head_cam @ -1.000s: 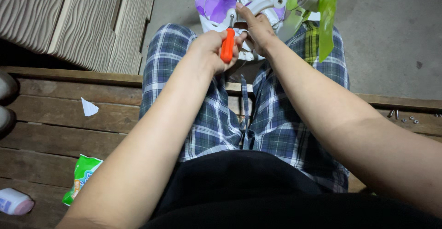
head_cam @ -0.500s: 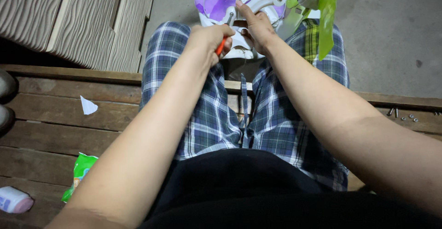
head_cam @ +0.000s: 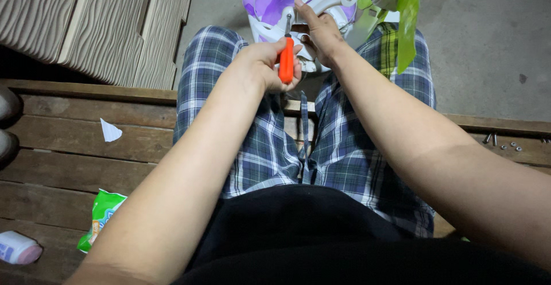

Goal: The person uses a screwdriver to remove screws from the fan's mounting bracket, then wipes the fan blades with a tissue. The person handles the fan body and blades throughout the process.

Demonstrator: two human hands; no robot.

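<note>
My left hand [head_cam: 261,67] grips a screwdriver [head_cam: 286,58] by its orange handle, with the metal shaft pointing up toward a white and purple plastic fan body [head_cam: 298,1] between my knees. My right hand [head_cam: 321,30] rests on the white plastic part of that fan and steadies it. Translucent green fan blades [head_cam: 408,24] hang at the right of the body. I am seated on a wooden bench [head_cam: 74,147] in blue plaid shorts.
Several small screws and nuts [head_cam: 502,143] lie on the bench at the right. A scrap of white paper [head_cam: 109,131], a green wrapper [head_cam: 103,216] and a small white bottle [head_cam: 17,248] lie at the left. Ribbed beige panels [head_cam: 86,27] stand at the upper left.
My left hand drew the screwdriver close against the fan, then pulled it back a little, so the orange handle shows upright again. My right hand stayed on the fan.
</note>
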